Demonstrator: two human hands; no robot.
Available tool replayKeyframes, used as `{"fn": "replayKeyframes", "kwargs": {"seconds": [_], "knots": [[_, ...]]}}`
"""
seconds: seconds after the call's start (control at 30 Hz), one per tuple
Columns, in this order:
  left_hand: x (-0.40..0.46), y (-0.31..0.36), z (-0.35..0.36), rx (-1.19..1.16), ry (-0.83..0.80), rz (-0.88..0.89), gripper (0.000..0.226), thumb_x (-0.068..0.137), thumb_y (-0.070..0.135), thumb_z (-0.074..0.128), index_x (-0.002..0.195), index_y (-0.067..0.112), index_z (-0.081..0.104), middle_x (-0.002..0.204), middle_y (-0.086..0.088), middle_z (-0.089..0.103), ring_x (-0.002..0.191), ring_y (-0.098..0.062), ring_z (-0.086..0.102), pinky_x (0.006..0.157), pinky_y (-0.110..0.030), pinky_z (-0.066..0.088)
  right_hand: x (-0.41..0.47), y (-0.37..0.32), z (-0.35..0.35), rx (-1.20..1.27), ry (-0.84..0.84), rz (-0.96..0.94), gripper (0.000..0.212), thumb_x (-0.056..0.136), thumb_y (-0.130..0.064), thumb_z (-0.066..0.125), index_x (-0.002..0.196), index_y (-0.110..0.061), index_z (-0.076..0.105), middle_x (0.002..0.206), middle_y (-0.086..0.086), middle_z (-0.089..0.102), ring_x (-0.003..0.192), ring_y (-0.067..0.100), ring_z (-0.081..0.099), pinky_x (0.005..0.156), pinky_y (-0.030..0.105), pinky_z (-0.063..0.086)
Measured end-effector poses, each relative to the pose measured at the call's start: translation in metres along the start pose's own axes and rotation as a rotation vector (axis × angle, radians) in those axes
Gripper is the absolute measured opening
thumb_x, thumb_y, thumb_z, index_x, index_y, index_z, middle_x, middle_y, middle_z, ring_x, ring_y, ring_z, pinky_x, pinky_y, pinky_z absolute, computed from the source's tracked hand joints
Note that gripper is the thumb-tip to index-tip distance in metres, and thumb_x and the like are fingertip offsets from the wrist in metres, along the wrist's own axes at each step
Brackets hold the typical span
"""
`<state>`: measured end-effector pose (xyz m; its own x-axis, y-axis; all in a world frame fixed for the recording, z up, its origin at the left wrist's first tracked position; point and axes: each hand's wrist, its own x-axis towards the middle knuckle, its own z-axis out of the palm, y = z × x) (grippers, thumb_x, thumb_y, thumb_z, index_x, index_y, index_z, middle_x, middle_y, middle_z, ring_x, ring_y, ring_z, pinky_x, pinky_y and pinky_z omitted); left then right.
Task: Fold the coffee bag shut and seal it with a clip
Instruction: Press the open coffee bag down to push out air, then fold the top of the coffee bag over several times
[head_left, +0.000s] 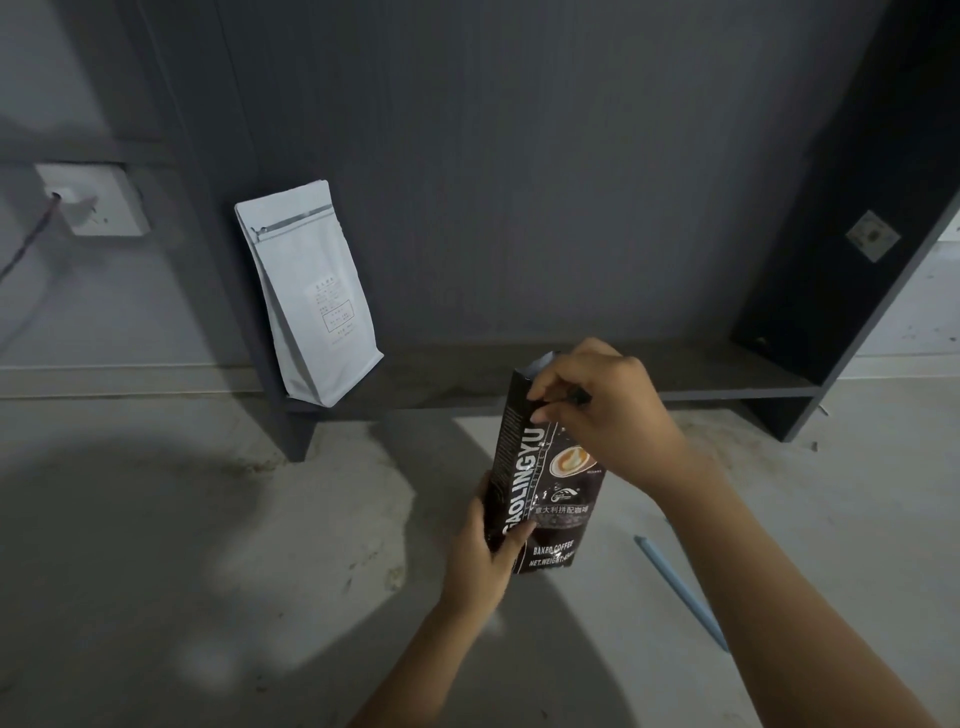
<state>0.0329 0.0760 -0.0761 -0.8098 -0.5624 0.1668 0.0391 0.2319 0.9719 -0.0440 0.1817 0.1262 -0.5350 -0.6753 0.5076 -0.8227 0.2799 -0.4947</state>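
Black coffee bag (545, 478), lower centre of frame, upright: left hand (480, 556) gripping its lower edge, right hand (605, 410) pinching its top, dark clip (579, 397) between fingers.

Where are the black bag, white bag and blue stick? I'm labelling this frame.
black bag (558, 499): head view, printed front.
white bag (311, 296): head view, front panel.
blue stick (680, 592): head view, mid-shaft.

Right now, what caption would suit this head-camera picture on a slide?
Left hand steadies a black printed coffee bag while the right hand works its top; a white pouch leans nearby.
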Motion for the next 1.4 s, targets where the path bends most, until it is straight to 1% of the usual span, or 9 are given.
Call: {"fn": "replayKeyframes", "kwargs": {"seconds": [0.13, 0.27, 0.43, 0.6, 0.73, 0.8, 0.97, 1.07, 1.4], "knots": [[-0.012, -0.005, 0.007, 0.102, 0.077, -0.003, 0.08, 0.076, 0.069, 0.043, 0.127, 0.007, 0.049, 0.124, -0.005, 0.063, 0.114, -0.014, 0.058, 0.091, -0.013, 0.042, 0.002, -0.006, 0.01, -0.022, 0.028, -0.091, 0.017, 0.062, -0.003, 0.075, 0.069, -0.014, 0.064, 0.063, -0.013, 0.05, 0.071, 0.014, 0.052, 0.07, 0.031, 0.044], [-0.011, -0.006, 0.008, 0.121, 0.071, -0.013, 0.051, 0.089, 0.037, 0.047, 0.13, 0.006, 0.047, 0.129, -0.009, 0.06, 0.119, -0.017, 0.054, 0.097, -0.021, 0.04, 0.004, -0.005, 0.016, -0.093, 0.034, -0.091, 0.026, 0.061, -0.007, 0.076, 0.063, -0.014, 0.051, 0.064, 0.004, 0.054, 0.064, 0.018, 0.048, 0.064, 0.021, 0.037], [-0.008, -0.01, 0.015, 0.118, 0.154, -0.057, 0.036, 0.089, 0.003, 0.041, 0.124, -0.002, 0.049, 0.123, -0.019, 0.062, 0.116, -0.029, 0.057, 0.094, -0.024, 0.041, 0.008, -0.006, 0.013, -0.02, 0.018, -0.039, 0.026, 0.062, -0.011, 0.078, 0.074, -0.019, 0.056, 0.064, -0.011, 0.056, 0.069, 0.01, 0.053, 0.064, 0.023, 0.045], [-0.005, -0.004, 0.009, 0.097, 0.085, -0.031, 0.037, 0.092, 0.013, 0.04, 0.126, 0.001, 0.048, 0.124, -0.016, 0.061, 0.117, -0.027, 0.056, 0.095, -0.026, 0.04, -0.003, 0.02, 0.003, 0.321, 0.447, 0.176, 0.022, 0.082, -0.025, 0.062, 0.102, -0.016, 0.058, 0.09, -0.014, 0.062, 0.084, -0.001, 0.061, 0.077, 0.012, 0.049], [-0.005, 0.0, 0.003, 0.023, -0.006, -0.025, 0.054, 0.087, 0.039, 0.037, 0.133, 0.011, 0.042, 0.132, -0.008, 0.056, 0.123, -0.018, 0.051, 0.103, -0.029, 0.039, -0.03, 0.077, 0.024, 0.775, 0.127, 0.564, 0.058, 0.077, -0.062, 0.048, 0.121, -0.024, 0.049, 0.122, 0.002, 0.059, 0.113, 0.015, 0.055, 0.101, 0.041, 0.043], [-0.004, 0.007, 0.002, -0.089, -0.041, -0.054, 0.059, 0.084, 0.048, 0.042, 0.133, 0.016, 0.041, 0.132, -0.006, 0.057, 0.122, -0.016, 0.053, 0.102, -0.034, 0.044, -0.045, 0.086, 0.043, 0.807, -0.051, 0.599, 0.056, 0.076, -0.06, 0.054, 0.118, -0.023, 0.053, 0.121, 0.004, 0.063, 0.113, 0.02, 0.058, 0.099, 0.042, 0.045], [0.016, 0.047, -0.007, -0.344, -0.034, -0.074, 0.039, 0.077, 0.022, 0.07, 0.113, 0.027, 0.054, 0.105, 0.004, 0.069, 0.099, -0.017, 0.067, 0.077, -0.023, 0.054, -0.05, 0.077, 0.06, 0.748, 0.025, 0.537, 0.029, 0.072, -0.018, 0.072, 0.098, -0.02, 0.059, 0.095, 0.005, 0.07, 0.083, 0.015, 0.069, 0.063, 0.018, 0.054], [0.034, 0.072, -0.023, -0.296, -0.096, -0.011, 0.048, 0.071, 0.004, 0.074, 0.107, 0.03, 0.054, 0.098, 0.009, 0.068, 0.089, -0.005, 0.068, 0.069, -0.015, 0.052, -0.047, 0.077, 0.05, 0.708, -0.02, 0.519, 0.038, 0.062, -0.02, 0.079, 0.096, -0.018, 0.061, 0.089, 0.001, 0.073, 0.081, 0.015, 0.07, 0.064, 0.021, 0.055], [0.054, 0.094, -0.03, 0.008, -0.341, 0.004, 0.062, 0.059, 0.031, 0.079, 0.114, 0.017, 0.054, 0.107, -0.003, 0.069, 0.099, -0.017, 0.066, 0.085, -0.035, 0.054, -0.046, 0.079, 0.038, 0.844, -0.067, 0.519, 0.068, 0.046, -0.019, 0.085, 0.105, -0.002, 0.057, 0.094, 0.01, 0.071, 0.086, 0.025, 0.069, 0.066, 0.026, 0.055]]}}
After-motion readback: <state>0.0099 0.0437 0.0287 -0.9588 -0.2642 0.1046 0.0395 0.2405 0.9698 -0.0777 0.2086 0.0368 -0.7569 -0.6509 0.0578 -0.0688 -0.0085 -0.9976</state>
